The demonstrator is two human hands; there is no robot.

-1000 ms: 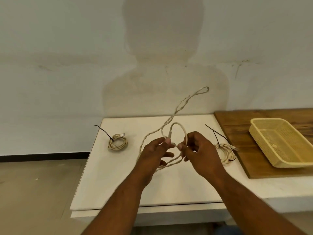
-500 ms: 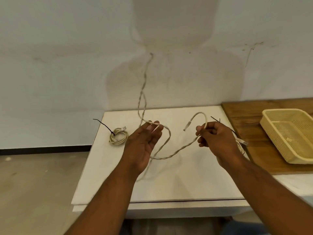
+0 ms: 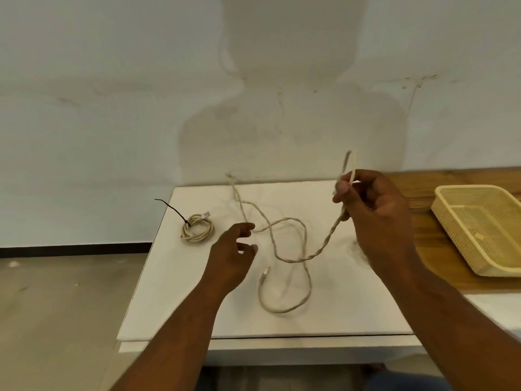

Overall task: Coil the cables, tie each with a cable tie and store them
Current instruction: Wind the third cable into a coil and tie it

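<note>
A long beige twisted cable (image 3: 293,259) lies in loose curves on the white table (image 3: 174,292), its plug end (image 3: 265,269) near the middle. My right hand (image 3: 377,213) is raised over the table's right side, shut on a folded-over part of the cable, and a short loop sticks up above its fingers. My left hand (image 3: 235,252) hovers lower with fingers apart. The cable runs past its fingertips, and no grip shows there. At the table's left rests a coiled beige cable (image 3: 197,228) bound with a black cable tie (image 3: 172,207).
A yellow mesh basket (image 3: 456,190) sits on a wooden board (image 3: 439,258) at the right. A wall stands close behind the table. The floor drops away to the left of the table edge. My right arm hides the table's right part.
My right hand rose and moved right, holding the cable's fold instead of its end. The plug end dropped onto the table. The upswung loop fell. My left hand lowered.
</note>
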